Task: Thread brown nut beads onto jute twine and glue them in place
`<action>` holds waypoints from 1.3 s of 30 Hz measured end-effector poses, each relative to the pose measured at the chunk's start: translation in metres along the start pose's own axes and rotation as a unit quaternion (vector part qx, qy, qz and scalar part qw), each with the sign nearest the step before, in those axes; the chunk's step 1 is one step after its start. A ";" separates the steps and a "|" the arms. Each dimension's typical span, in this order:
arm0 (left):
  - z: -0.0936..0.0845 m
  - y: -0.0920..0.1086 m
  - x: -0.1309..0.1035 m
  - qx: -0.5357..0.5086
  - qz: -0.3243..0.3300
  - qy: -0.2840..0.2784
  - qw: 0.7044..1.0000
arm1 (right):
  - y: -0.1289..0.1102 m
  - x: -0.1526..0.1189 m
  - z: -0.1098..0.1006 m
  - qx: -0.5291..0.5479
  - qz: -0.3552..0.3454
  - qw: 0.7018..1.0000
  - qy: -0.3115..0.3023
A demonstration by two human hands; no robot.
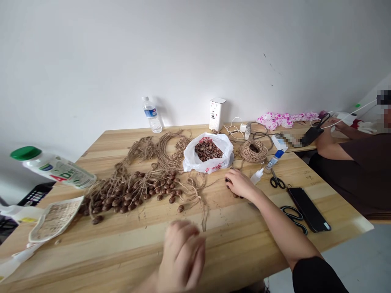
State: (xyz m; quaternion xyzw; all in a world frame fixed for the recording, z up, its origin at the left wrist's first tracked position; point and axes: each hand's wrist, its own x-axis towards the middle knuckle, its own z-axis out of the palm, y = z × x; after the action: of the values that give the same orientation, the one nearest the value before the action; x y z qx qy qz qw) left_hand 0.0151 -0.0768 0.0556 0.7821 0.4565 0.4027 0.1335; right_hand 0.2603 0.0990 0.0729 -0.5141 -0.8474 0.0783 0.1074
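My left hand [183, 254] is in the lower middle, above the table, blurred, with fingers curled in; whatever it holds, if anything, is hidden. My right hand [240, 183] reaches to the table right of centre, its fingertips pinched at a small dark piece. In front of the wall side stands a white plastic bag [192, 156] full of brown ring-like pieces [209, 150]. Left of centre lies a pile of brown nut-like beads [122, 199] tied to twine. Loose twine strands [200, 199] lie between my hands. A twine coil [253, 151] sits right of the bag.
Right of my right hand are a small white bottle [257, 176], a blue-capped bottle [274, 159], scissors [277, 182] and a black phone [308, 209]. At left are a green-capped bottle [61, 169] and a shallow tray [56, 219]. Another person [363, 162] sits at the far right.
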 end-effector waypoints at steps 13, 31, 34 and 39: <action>0.049 -0.049 0.019 -0.211 -0.074 -0.024 0.974 | 0.012 0.004 0.038 -0.048 0.062 0.994 0.080; 0.056 -0.046 0.035 -0.671 -0.414 -0.073 0.611 | -0.084 -0.053 0.027 0.118 -0.254 0.959 0.047; 0.058 -0.044 0.034 -0.682 -0.412 -0.095 0.597 | -0.076 -0.062 0.020 0.179 -0.244 0.952 0.036; 0.058 -0.048 0.036 -0.709 -0.411 -0.049 0.570 | -0.003 -0.072 0.006 0.194 0.069 0.892 0.402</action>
State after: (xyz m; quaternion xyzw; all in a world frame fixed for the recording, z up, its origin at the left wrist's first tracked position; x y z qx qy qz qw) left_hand 0.0386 -0.0119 0.0086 0.1836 0.2899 0.4599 0.8189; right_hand 0.2885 0.0334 0.0604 -0.5278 -0.6621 0.0356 0.5308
